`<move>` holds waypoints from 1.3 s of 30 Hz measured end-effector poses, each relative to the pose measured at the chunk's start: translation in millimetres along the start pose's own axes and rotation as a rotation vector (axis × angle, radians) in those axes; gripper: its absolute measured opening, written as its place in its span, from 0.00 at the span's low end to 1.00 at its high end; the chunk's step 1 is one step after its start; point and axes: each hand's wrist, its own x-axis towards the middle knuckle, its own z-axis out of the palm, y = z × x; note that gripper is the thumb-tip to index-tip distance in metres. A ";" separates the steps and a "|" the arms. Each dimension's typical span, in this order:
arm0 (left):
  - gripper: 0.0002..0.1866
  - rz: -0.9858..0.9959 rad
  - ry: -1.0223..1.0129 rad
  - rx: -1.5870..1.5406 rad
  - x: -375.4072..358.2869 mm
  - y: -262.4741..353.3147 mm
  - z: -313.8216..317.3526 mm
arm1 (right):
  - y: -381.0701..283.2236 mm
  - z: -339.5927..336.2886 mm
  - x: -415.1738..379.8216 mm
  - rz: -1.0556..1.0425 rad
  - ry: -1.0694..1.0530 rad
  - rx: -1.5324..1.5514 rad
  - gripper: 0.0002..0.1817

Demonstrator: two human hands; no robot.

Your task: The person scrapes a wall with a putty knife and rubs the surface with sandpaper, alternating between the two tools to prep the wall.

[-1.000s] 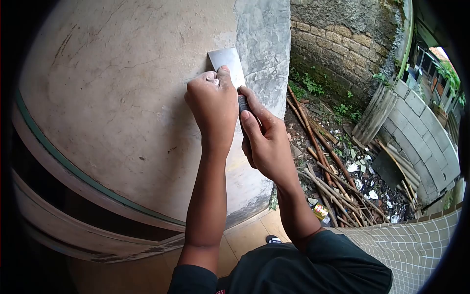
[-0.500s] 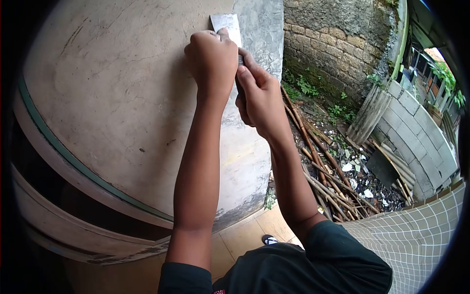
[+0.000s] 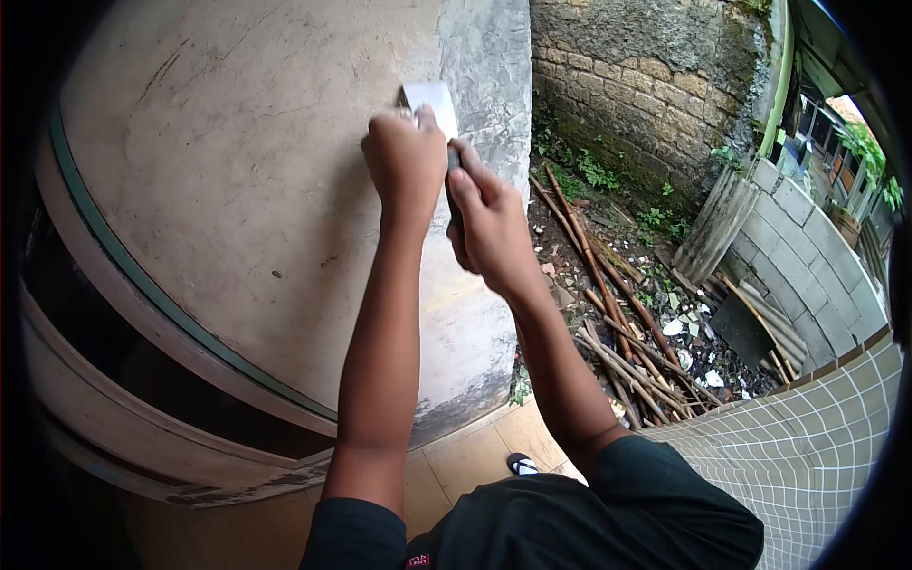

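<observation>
A paint scraper [image 3: 434, 99] with a broad, pale metal blade lies against the weathered plaster wall [image 3: 237, 180]. Its blade edge points up, close to the border between the beige surface and a rough grey strip. My right hand [image 3: 491, 226] is wrapped round the dark handle, thumb along it. Closed near the base of the blade, my left hand [image 3: 407, 169] presses on the scraper from the left; its fingertips are partly hidden and slightly blurred.
The wall ends at a vertical corner just right of my hands. Beyond it are bamboo poles [image 3: 608, 275], rubble and a brick wall [image 3: 622, 81]. Yellowish floor tiles [image 3: 475, 451] lie below, with a sandalled foot [image 3: 522, 464]. A green-edged frame [image 3: 190, 337] curves along the lower left.
Both hands and the scraper have moved down the wall and slightly left in the view. The grip of each hand looks the same.
</observation>
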 end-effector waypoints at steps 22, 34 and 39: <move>0.19 0.042 -0.015 0.022 0.7 0.3 9.1 | 8.0 -4.4 1.5 -0.051 0.066 -0.118 0.24; 0.16 0.082 -0.188 -0.073 13.7 18.3 31.5 | -8.2 -24.3 34.4 0.064 0.238 0.509 0.19; 0.19 0.012 -0.492 -0.060 -172.2 -89.2 -20.6 | 71.3 -132.1 -9.6 0.343 0.439 1.379 0.17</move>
